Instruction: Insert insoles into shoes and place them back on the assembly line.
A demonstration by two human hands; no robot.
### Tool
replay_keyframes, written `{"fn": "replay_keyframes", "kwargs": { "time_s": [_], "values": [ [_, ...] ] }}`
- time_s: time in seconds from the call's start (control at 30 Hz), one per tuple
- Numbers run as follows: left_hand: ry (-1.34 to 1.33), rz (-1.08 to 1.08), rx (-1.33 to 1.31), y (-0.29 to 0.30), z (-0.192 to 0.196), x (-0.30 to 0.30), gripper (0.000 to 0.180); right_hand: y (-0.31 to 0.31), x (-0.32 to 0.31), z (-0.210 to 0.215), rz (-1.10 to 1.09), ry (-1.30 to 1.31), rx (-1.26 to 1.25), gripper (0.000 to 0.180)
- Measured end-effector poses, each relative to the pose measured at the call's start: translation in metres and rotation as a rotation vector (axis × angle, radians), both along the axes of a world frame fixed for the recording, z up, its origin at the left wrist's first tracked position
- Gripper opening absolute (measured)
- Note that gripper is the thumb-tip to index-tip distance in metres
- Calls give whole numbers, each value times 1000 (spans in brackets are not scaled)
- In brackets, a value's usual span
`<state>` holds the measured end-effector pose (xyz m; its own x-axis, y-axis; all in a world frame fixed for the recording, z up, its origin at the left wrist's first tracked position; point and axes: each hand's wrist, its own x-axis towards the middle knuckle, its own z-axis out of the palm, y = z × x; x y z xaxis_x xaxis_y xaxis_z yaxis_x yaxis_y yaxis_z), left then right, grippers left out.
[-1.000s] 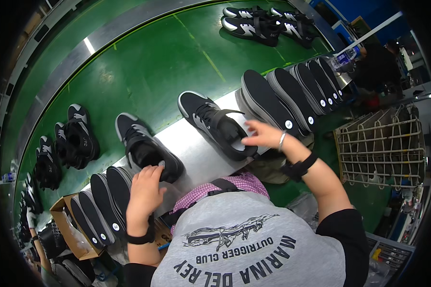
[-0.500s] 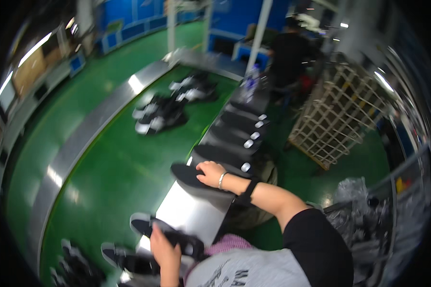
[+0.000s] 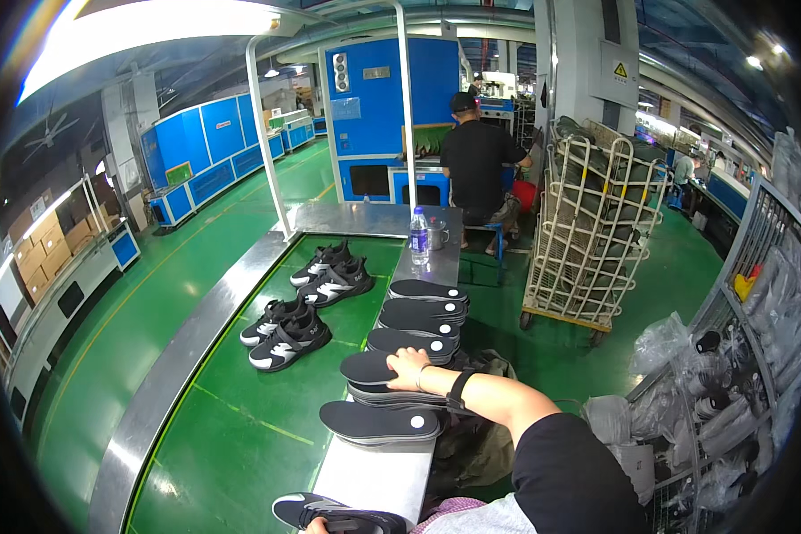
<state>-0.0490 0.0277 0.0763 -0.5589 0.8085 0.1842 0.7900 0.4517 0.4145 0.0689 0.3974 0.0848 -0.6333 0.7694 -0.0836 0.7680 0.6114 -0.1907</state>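
My right hand grips the heel end of a black insole with fingers curled on it. That insole sits above a stack of similar insoles on the metal bench. A nearer stack of insoles has a white round spot at its heel. Only part of my left hand shows at the lower edge, its fingers closed at the side of a black and grey sneaker. The rest of that hand is cut off by the frame.
Beyond my right hand, more insole stacks line the bench. A water bottle and a clear mug stand past them. Two pairs of sneakers lie on the green surface. A caged trolley and a seated person are farther off.
The view has tilted upward and steadied. My right hand has gone from the nearest insole stack to the one beyond it. My left hand and its sneaker now sit lower in view.
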Motion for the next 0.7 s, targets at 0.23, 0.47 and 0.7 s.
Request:
{"fn": "replay_keyframes", "kwargs": {
  "time_s": [0.23,0.47,0.7],
  "values": [
    [-222,181,13,6,5,6,29,15,17,116,40,1579,-844,10],
    [-377,245,326,7,-32,-16,26,-153,1,-3,1161,479,-1221,24],
    [-432,289,195,6,-33,-20,27,-173,-37,-76,669,-319,-1558,23]
  ]
}}
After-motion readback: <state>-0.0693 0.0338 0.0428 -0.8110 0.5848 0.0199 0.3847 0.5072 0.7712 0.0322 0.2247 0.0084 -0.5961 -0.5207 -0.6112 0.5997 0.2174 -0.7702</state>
